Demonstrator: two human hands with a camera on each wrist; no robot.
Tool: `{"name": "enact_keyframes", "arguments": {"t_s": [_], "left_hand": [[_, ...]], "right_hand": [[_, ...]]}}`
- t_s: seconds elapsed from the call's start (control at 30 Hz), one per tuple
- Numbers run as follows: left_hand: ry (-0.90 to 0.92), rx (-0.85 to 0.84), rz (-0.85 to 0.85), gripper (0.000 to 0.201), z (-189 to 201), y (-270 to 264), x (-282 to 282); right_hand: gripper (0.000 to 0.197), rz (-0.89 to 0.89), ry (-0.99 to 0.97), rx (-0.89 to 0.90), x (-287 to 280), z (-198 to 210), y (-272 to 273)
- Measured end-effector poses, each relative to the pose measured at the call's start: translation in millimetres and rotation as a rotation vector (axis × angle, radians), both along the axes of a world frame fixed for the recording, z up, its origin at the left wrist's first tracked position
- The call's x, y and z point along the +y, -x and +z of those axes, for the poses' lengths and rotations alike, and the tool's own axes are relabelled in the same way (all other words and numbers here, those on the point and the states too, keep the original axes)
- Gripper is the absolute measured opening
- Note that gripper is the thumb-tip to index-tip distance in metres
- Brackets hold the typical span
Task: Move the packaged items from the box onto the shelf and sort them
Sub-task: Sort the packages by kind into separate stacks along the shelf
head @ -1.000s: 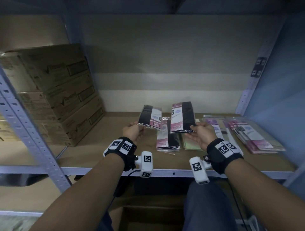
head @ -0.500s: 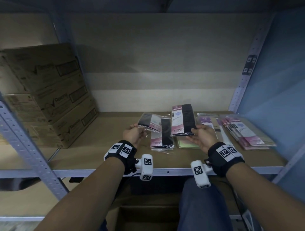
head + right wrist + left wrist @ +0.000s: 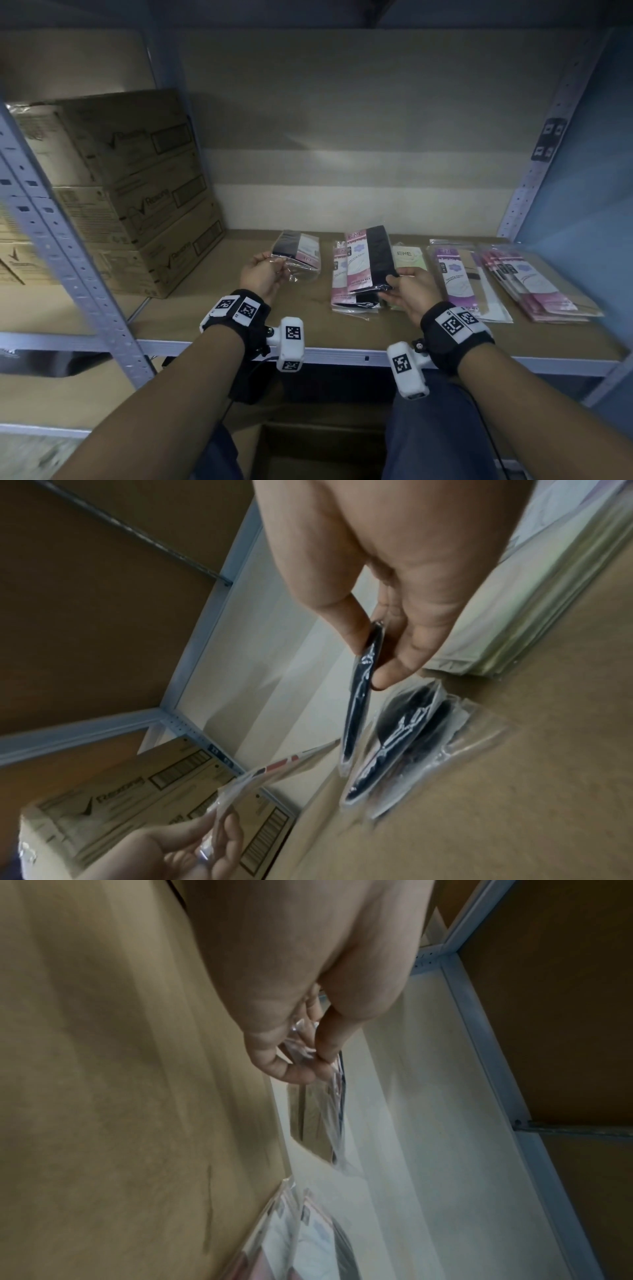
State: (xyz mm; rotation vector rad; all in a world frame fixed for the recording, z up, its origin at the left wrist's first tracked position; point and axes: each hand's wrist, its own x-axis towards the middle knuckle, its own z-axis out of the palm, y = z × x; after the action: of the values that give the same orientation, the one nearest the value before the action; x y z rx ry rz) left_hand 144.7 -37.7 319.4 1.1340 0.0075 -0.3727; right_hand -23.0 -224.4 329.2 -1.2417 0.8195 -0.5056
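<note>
Head view: a small black packet [image 3: 298,253] is pinched by its clear edge in the left hand [image 3: 262,275] above the shelf [image 3: 212,308], while a long black-and-pink packet [image 3: 368,260] is gripped by the right hand [image 3: 409,294] over a pile of like packets [image 3: 342,291].

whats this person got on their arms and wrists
Both forearms are bare, with no sleeves. Each wrist wears a black band: the left band and the right band carry white tiles printed with black square codes. A white blocky camera unit hangs inside each wrist, left unit and right unit, also code-marked. A black cable trails under the left wrist.
</note>
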Motion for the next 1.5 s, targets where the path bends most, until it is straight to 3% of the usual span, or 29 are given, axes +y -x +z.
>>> {"name": "enact_keyframes", "arguments": {"t_s": [0.47,0.87,0.97,1.07,1.27,1.5], "left_hand": [[-0.002,-0.018,0.046,0.028,-4.4,-12.5,25.4],[0.040,-0.047,-0.001,0.025,0.4,-10.0,18.7],[0.048,-0.056,-0.026,0.024,3.0,-7.9,14.0],[0.069,-0.050,-0.054,0.023,5.0,-5.7,8.1],[0.114,-0.034,-0.114,0.024,11.0,8.2,-5.9],[0.146,-0.026,-0.184,0.025,12.3,30.6,-20.6]], "right_hand": [[0.023,-0.010,0.319,0.249,10.8,-19.1,-24.4],[0.016,-0.042,0.441,0.317,12.4,-22.7,-24.9],[0.031,-0.090,0.509,0.363,12.8,-20.2,-24.7],[0.020,-0.114,0.556,0.261,15.2,-12.5,-25.4],[0.018,0.027,0.460,0.107,28.1,4.2,-33.1],[0.016,0.099,0.112,-0.055,42.8,14.2,-37.3]]}}
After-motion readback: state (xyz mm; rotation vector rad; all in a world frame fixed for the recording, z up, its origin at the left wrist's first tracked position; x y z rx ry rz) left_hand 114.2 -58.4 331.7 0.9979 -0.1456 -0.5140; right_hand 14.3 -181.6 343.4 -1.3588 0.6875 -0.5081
